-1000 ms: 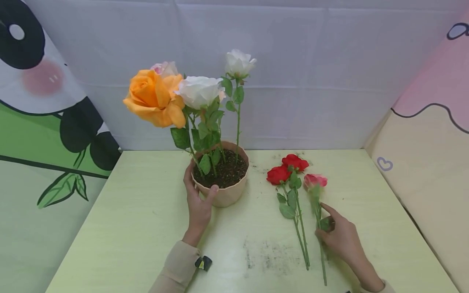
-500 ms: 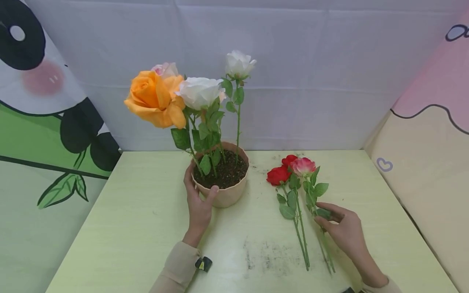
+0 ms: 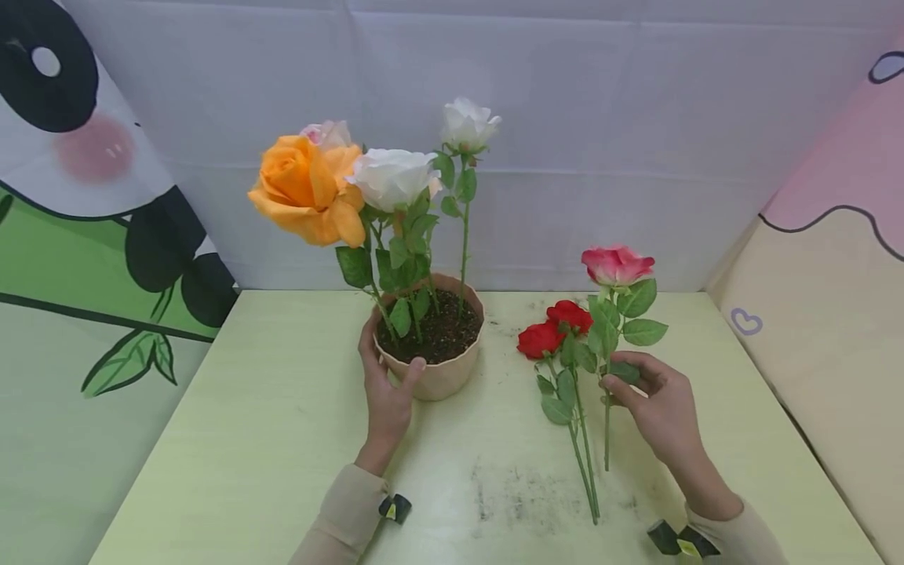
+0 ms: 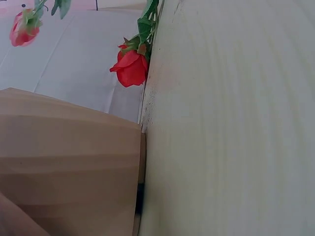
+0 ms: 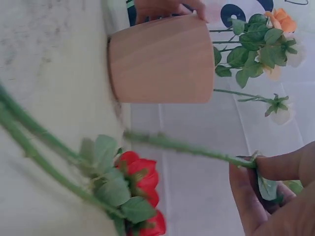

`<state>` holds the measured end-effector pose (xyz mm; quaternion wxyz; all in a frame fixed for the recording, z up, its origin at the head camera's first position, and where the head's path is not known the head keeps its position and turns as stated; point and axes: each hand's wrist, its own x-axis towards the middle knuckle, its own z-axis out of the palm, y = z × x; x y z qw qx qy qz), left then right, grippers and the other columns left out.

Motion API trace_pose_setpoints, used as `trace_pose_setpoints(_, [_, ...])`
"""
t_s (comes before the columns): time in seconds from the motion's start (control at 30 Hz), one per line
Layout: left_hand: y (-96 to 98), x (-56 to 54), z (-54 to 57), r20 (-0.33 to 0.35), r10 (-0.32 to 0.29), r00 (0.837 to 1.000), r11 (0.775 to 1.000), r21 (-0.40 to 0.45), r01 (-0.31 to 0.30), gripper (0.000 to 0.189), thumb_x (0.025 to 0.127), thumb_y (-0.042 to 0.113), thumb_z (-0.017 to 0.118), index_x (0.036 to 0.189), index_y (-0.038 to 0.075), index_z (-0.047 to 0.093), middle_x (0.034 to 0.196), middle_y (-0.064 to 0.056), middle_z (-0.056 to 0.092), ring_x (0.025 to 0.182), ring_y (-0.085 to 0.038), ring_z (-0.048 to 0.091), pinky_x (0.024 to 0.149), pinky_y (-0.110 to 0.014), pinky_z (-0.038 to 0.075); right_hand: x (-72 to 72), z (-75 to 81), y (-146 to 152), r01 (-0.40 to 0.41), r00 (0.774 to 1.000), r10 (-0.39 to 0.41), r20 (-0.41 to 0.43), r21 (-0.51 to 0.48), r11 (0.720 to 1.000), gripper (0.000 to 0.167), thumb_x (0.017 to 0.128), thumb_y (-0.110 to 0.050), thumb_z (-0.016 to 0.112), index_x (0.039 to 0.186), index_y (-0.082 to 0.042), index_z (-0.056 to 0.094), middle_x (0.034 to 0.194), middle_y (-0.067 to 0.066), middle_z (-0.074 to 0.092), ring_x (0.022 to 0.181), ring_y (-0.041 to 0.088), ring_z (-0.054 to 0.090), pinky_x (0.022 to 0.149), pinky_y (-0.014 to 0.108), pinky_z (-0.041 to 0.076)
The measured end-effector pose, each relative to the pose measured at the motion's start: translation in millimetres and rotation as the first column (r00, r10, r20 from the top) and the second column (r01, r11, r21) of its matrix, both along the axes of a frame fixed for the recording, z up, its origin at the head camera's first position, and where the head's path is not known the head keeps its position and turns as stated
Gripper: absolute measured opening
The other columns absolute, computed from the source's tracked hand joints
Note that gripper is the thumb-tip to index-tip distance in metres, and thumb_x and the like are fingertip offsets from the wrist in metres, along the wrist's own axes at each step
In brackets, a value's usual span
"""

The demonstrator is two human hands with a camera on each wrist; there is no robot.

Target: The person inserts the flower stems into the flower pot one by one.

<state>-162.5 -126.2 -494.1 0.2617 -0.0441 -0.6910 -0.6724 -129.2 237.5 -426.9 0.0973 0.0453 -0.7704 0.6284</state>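
Note:
My left hand [image 3: 388,404] holds the side of a peach-coloured flower pot [image 3: 441,380], thumb at the near rim. Set in the pot's dark soil [image 3: 452,326] are an orange rose [image 3: 307,192], a large white rose [image 3: 394,179], a smaller white rose [image 3: 468,127] and a pale pink bloom behind. With thumb and fingers, my right hand [image 3: 660,404] pinches a pink rose [image 3: 616,267] by its leafy stem. The rose stands upright, its bare lower stem [image 5: 182,146] showing in the right wrist view. Two red roses [image 3: 540,339] lie just left of it.
Dark smudges [image 3: 519,494] mark the pale wooden tabletop [image 3: 282,439] in front. A light cloth [image 3: 600,118] hangs behind the table, and printed cartoon panels [image 3: 819,329] flank both sides.
My right hand has raised the pink rose off the table and turned it upright, its bloom rising past the red roses. The left hand keeps its hold on the pot.

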Motion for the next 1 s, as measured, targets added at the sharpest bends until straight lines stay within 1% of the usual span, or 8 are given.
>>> trace_pose_setpoints(0.13, [-1.0,-1.2,-1.2,-0.001,0.004,1.0,1.0,-0.002,-0.004,0.097,0.093,0.02,0.073,0.176,0.02,0.023,0.18,0.002,0.029,0.165,-0.025,0.027,0.128,-0.07,0.02,-9.6,20.9,-15.1,-0.042,0.997,0.037,-0.066,-0.075,0.996,0.03,0.095,0.019,0.073,0.124,0.019,0.067,0.101,-0.007,0.076,0.085,0.005,0.078,0.069,0.028,0.065])
trace_pose_setpoints(0.33, [-1.2,0.4,-1.5,0.003,0.0,1.0,1.0,-0.005,0.0,0.097,0.094,0.02,0.073,0.176,0.016,0.022,0.18,0.002,0.028,0.165,-0.026,0.027,0.128,-0.07,0.019,-23.9,49.3,-45.8,-0.079,0.987,0.054,-0.154,-0.165,0.983,0.029,0.093,0.023,0.071,0.119,0.011,0.071,0.109,-0.003,0.073,0.085,0.008,0.076,0.071,0.027,0.065])
trace_pose_setpoints(0.47, [-0.7,1.6,-0.7,0.012,0.002,1.0,1.0,-0.006,-0.002,0.096,0.094,0.02,0.073,0.176,0.019,0.024,0.181,0.002,0.027,0.166,-0.024,0.026,0.128,-0.07,0.019,-33.9,63.3,-67.1,-0.11,0.975,0.062,-0.215,-0.215,0.97,0.026,0.092,0.024,0.07,0.117,0.014,0.069,0.107,-0.002,0.073,0.086,0.008,0.076,0.074,0.026,0.065])
trace_pose_setpoints(0.63, [0.0,0.2,-2.2,0.018,-0.006,1.0,1.0,-0.001,0.006,0.095,0.095,0.018,0.074,0.176,0.021,0.024,0.181,0.002,0.027,0.166,-0.023,0.025,0.128,-0.069,0.02,-44.1,75.7,-92.3,-0.148,0.955,0.071,-0.288,-0.255,0.956,0.026,0.092,0.025,0.07,0.116,0.018,0.066,0.108,-0.001,0.073,0.087,0.01,0.079,0.076,0.026,0.065])
trace_pose_setpoints(0.77, [0.0,-0.6,-1.8,0.021,-0.009,1.0,1.0,-0.002,0.01,0.095,0.096,0.018,0.074,0.176,0.021,0.023,0.18,0.003,0.027,0.166,-0.023,0.025,0.127,-0.071,0.019,-53.8,83.9,-114.4,-0.178,0.931,0.077,-0.356,-0.26,0.949,0.029,0.09,0.026,0.071,0.118,0.023,0.061,0.105,-0.002,0.073,0.086,0.011,0.078,0.076,0.03,0.066])
trace_pose_setpoints(0.83, [-0.1,-0.5,-1.4,0.023,-0.009,1.0,1.0,0.001,0.009,0.095,0.096,0.018,0.074,0.176,0.021,0.023,0.18,0.003,0.027,0.166,-0.023,0.025,0.127,-0.072,0.018,-58.8,86.4,-125.5,-0.203,0.917,0.09,-0.389,-0.262,0.943,0.029,0.09,0.026,0.071,0.118,0.023,0.061,0.105,-0.001,0.072,0.086,0.012,0.076,0.076,0.032,0.067])
trace_pose_setpoints(0.9, [0.0,-0.2,-1.3,0.025,-0.01,1.0,1.0,0.006,0.01,0.095,0.096,0.018,0.074,0.176,0.022,0.024,0.18,0.003,0.027,0.166,-0.023,0.025,0.127,-0.073,0.017,-63.3,88.0,-135.7,-0.202,0.903,0.083,-0.421,-0.245,0.948,0.029,0.091,0.026,0.071,0.118,0.023,0.062,0.107,0.0,0.071,0.088,0.01,0.075,0.077,0.031,0.067])
trace_pose_setpoints(1.0, [0.2,0.1,-1.0,0.028,-0.008,1.0,1.0,0.0,0.008,0.095,0.096,0.02,0.074,0.176,0.023,0.023,0.18,0.003,0.026,0.166,-0.023,0.024,0.128,-0.073,0.017,-69.1,88.6,-148.5,-0.179,0.883,0.059,-0.466,-0.218,0.959,0.028,0.092,0.023,0.072,0.118,0.021,0.064,0.11,0.006,0.07,0.09,0.008,0.075,0.079,0.03,0.066])
